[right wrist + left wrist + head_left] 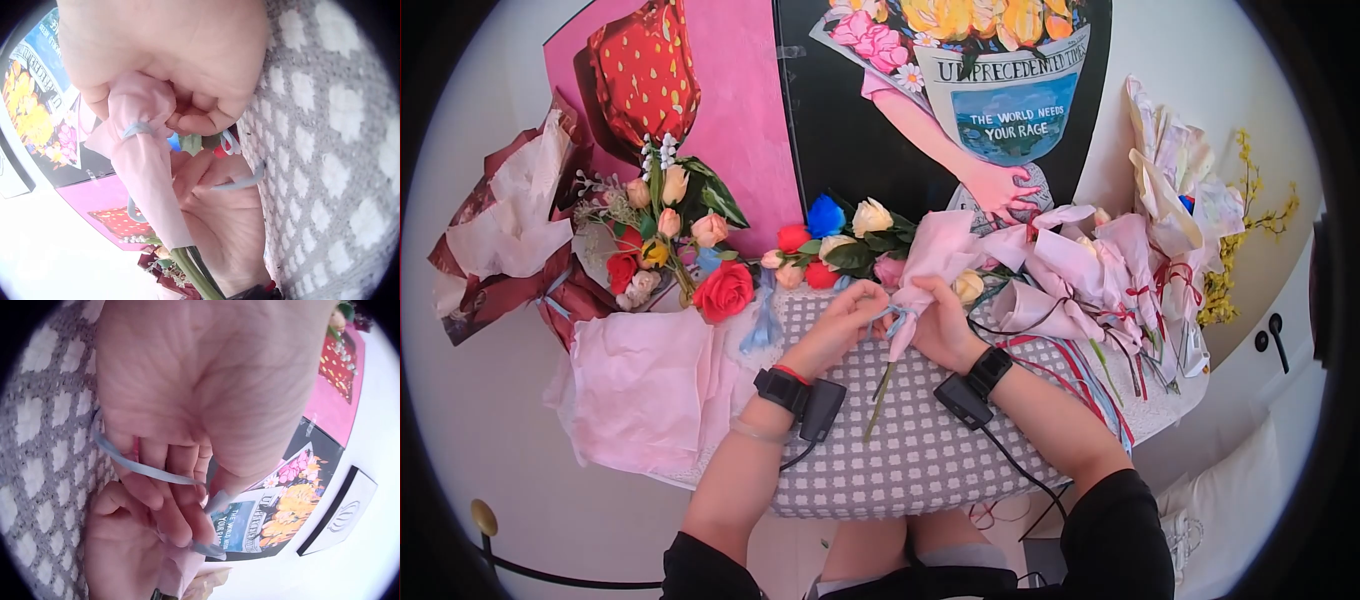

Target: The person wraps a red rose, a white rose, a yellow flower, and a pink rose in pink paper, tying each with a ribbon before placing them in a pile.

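Pink tissue paper is wrapped around a flower bundle [938, 248] held upright over the middle of the table, its green stems [199, 275] showing below the paper. My right hand [945, 332] grips the gathered neck of the wrap. A light blue ribbon [139, 129] circles that neck. My left hand [846, 322] pinches the ribbon between thumb and fingers, close beside the right hand. In the left wrist view, the ribbon [150, 470] runs across the left fingers, and the right hand [119, 544] shows beyond them. The flower heads inside the wrap are hidden.
Folded pink tissue sheets [640, 390] lie at the left on the table. Loose roses [725, 290] and other flowers stand behind. Several wrapped bouquets [1090, 270] lie at the right, near red and blue ribbons [1090, 385]. A grey checked cloth [920, 440] covers the front.
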Demonstrator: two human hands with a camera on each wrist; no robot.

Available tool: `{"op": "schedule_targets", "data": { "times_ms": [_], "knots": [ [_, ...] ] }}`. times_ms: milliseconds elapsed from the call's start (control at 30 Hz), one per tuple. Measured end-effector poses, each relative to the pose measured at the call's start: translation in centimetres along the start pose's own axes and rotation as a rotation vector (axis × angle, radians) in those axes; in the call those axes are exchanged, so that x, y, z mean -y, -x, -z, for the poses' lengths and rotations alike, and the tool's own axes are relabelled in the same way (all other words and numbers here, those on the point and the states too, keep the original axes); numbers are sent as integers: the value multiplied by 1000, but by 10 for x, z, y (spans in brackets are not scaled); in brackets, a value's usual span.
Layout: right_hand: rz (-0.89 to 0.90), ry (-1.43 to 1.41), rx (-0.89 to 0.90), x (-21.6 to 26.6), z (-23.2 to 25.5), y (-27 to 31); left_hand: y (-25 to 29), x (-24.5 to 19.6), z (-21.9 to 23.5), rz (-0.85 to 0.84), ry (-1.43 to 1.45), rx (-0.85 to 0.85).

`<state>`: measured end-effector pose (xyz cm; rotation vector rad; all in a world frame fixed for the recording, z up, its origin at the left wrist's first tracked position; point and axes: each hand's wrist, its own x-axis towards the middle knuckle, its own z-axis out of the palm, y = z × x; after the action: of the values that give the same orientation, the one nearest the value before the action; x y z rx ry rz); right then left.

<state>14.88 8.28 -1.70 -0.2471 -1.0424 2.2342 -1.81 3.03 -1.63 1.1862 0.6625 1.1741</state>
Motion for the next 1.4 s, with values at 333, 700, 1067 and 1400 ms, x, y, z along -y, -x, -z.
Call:
{"op": "schedule_targets", "data": {
  "times_ms": [333, 700, 1067, 1400],
  "knots": [
    [46, -81, -163, -1, -3, 0, -3, 2, 12, -75, 43, -319],
    [21, -78, -166, -1, -3, 0, 0, 13, 81, -437, 228, -1064],
    [168, 74, -131, 13, -8, 3, -2, 8, 61, -464, -90, -894],
    [144, 816, -241, 17, -31, 3, 2, -9, -4, -175, -287, -169]
  ]
}}
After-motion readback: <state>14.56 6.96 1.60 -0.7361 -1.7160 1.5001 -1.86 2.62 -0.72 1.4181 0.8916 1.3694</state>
